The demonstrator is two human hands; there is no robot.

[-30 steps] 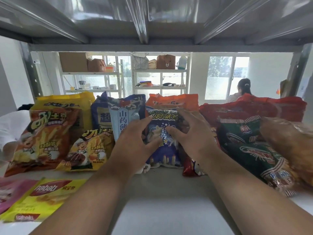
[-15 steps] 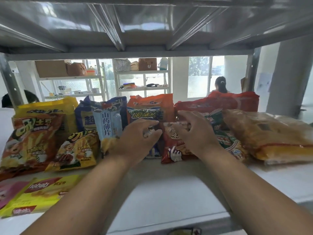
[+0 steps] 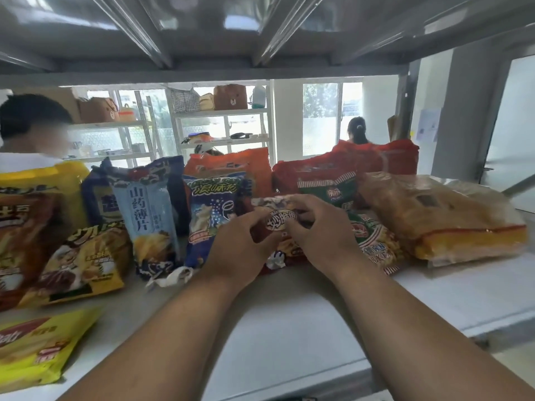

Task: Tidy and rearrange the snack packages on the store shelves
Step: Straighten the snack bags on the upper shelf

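Currently red snack packet gripped by left hand and right hand, fingers curled round both edges, likely for standing upright. Packet held just right of blue star-printed bag, front row, shelf.

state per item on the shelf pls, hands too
left hand: grips red snack bag's left side
right hand: grips red snack bag's right side
red snack bag: held upright between both hands
dark blue snack bag: upright, beside red bag
light blue chip bag: upright
green snack bag: leaning back
clear bread bag: lying flat
yellow wafer pack: lying flat at front
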